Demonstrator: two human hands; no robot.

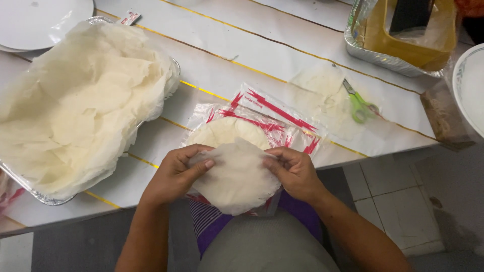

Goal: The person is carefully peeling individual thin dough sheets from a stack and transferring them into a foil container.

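Note:
A thin round translucent wrapper sheet (237,179) hangs over the table's near edge, held between both hands. My left hand (174,174) pinches its left rim, thumb on top. My right hand (292,171) grips its right rim. Just beyond them a stack of round wrappers (224,132) lies in an opened clear plastic bag with red stripes (275,113).
A foil tray (174,65) heaped with separated wrappers (80,100) fills the left. Green-handled scissors (360,103) lie right of the bag beside a loose sheet (320,90). Another foil tray (383,58) holds a yellow container at top right. White plates sit at top left (35,22) and at the right edge (469,85).

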